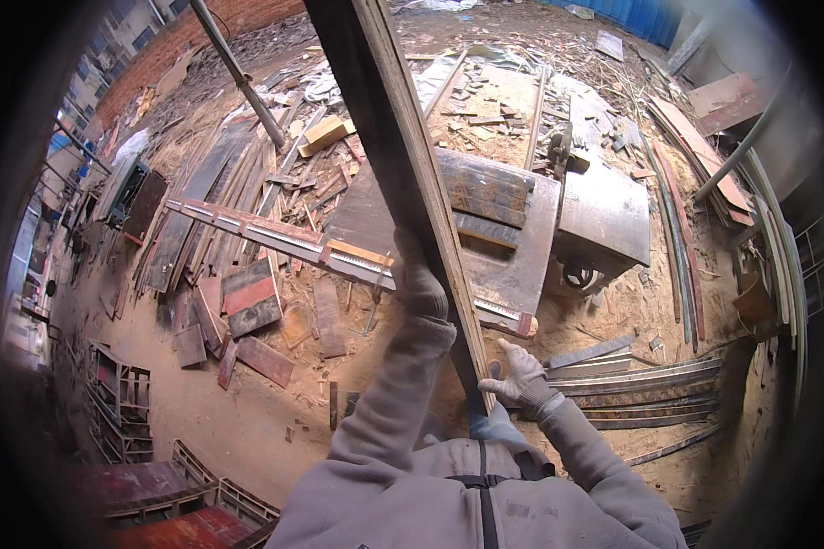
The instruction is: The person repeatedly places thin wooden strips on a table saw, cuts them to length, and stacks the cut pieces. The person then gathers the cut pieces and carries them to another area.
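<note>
A long dark wooden plank [395,137], with a pale layered edge, slants from the top of the view down to my waist. My left hand [419,285], in a light work glove, is closed around its left side. At the plank's lower end is my gloved right hand [524,379], its fingers apart and the thumb at or near the plank's edge. Under the plank stands a saw table [538,274] with a ruled rail [275,240] along its near side. Dark short boards [485,197] lie on the table top.
A metal side table [604,210] with a handwheel [579,274] adjoins on the right. Stacked strips [650,393] lie near my right arm. Board offcuts [252,297] and long planks [201,197] cover the ground at left. A metal pole [238,78] rises at the far left.
</note>
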Available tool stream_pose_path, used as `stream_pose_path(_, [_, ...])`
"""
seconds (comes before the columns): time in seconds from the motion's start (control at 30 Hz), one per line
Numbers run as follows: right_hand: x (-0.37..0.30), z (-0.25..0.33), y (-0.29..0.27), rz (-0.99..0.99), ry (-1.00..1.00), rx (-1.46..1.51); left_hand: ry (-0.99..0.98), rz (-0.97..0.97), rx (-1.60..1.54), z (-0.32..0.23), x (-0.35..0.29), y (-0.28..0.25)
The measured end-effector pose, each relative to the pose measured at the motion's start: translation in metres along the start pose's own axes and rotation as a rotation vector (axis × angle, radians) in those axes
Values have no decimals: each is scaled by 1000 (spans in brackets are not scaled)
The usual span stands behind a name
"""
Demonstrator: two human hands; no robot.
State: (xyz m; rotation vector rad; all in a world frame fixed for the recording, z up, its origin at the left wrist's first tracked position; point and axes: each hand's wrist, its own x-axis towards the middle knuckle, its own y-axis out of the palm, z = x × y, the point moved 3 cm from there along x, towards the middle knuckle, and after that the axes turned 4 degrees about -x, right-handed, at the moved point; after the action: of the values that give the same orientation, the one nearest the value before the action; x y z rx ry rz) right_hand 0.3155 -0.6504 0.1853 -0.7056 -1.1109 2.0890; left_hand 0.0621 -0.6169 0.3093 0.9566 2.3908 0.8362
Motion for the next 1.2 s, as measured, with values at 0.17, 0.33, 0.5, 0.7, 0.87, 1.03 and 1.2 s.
stream_pose_path(0.17, [37,139,-155,-453,-377,917,400,162,809,-53,-88,-25])
stream_pose_path(0.33, [-7,153,-160,-654,-123,1473,475,442,1197,-38,-141,-52])
stream_pose_path(0.5, [-27,73,-131,-753,-104,1787,448,709,1353,2,-139,-33])
stream_pose_path(0.7, [-40,-116,-172,-1146,302,1496,385,1130,1612,57,-92,29])
stream_pose_path(0.87, [-37,-292,-241,-1224,599,1468,492,1020,1707,48,41,4])
stream_pose_path(1.03, [-23,-451,-257,-1266,827,1440,408,1065,1642,126,184,31])
stream_pose_path(1.2, [-22,-524,-239,-1289,1009,1497,248,1091,1570,242,235,41])
